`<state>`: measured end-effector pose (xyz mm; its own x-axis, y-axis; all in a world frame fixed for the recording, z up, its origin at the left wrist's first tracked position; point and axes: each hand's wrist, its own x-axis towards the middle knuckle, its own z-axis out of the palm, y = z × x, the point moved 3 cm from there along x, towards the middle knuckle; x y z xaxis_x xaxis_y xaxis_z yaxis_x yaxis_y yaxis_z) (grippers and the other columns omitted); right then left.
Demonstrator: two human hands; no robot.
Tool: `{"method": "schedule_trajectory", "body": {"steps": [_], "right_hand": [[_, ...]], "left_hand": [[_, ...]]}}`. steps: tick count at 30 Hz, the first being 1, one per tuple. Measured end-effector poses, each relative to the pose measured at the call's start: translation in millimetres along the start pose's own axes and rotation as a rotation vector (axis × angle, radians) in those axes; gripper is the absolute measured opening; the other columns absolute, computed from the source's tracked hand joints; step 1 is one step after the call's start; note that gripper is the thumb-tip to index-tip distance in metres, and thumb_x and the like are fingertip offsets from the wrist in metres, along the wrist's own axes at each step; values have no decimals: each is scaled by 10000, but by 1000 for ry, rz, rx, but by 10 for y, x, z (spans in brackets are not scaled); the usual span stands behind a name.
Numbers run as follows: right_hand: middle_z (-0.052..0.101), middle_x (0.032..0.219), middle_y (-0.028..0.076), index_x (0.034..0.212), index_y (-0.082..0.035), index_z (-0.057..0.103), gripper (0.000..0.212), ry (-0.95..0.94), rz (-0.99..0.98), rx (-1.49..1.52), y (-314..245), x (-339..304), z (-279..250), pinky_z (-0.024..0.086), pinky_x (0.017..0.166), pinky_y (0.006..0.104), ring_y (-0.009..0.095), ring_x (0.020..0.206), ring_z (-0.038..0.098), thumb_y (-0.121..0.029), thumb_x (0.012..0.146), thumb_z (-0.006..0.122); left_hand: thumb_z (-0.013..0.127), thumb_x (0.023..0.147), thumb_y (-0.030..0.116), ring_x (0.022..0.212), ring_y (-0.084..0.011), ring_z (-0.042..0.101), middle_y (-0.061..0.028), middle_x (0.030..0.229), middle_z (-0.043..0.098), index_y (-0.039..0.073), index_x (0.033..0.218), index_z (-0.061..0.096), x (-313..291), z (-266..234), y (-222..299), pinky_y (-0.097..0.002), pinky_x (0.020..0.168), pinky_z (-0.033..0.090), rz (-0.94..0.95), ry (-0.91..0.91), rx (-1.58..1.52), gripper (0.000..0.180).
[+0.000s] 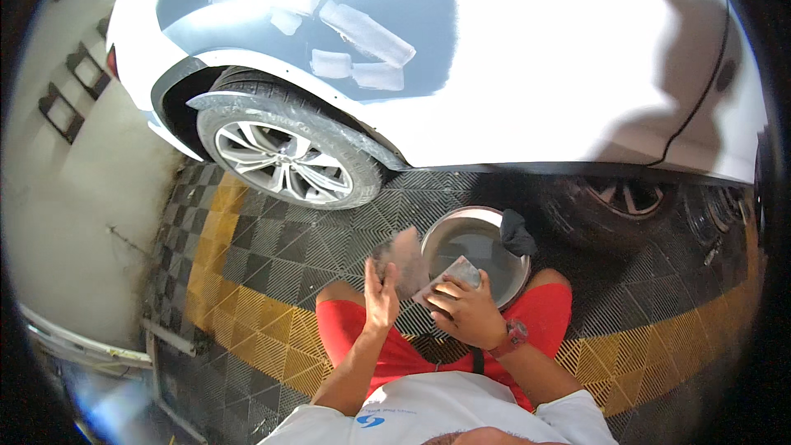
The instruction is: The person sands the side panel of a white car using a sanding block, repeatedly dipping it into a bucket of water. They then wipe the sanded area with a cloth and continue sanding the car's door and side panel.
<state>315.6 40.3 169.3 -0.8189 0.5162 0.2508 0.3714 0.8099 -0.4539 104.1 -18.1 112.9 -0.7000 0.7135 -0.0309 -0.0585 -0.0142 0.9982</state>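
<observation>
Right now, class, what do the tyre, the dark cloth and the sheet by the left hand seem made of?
Tyre: probably dull rubber, given its dark, grooved tread. Cloth: likely soft, matte fabric, as it slumps over the bucket. Sheet: possibly paper, matte, but blur leaves it open.

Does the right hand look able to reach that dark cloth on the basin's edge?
Probably yes: the dark cloth hangs on the rim of the basin, and nothing visible blocks the right hand. That hand holds a flat greyish piece, though, which may hinder grasping.
</observation>
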Motion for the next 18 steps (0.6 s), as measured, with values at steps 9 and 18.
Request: {"method": "schedule_trajectory", "body": {"steps": [9,18], "right_hand": [[655,1469,91,1384,-127,741,455,234,-119,633,194,-49,-141,332,1187,579,292,1469,531,-269,951,744],[677,1421,36,1347,-210,751,416,177,80,370,963,-335,351,297,1152,679,272,1424,575,-303,941,743]], "left_hand": [[701,1060,265,1390,-268,548,-149,1576,521,64,1705,249,-97,224,165,-425,1151,467,-288,109,-331,813],[624,1074,180,1276,-284,648,-76,1413,659,78,1527,517,-224,-19,47,-470,1120,505,-388,339,-268,476]]}}
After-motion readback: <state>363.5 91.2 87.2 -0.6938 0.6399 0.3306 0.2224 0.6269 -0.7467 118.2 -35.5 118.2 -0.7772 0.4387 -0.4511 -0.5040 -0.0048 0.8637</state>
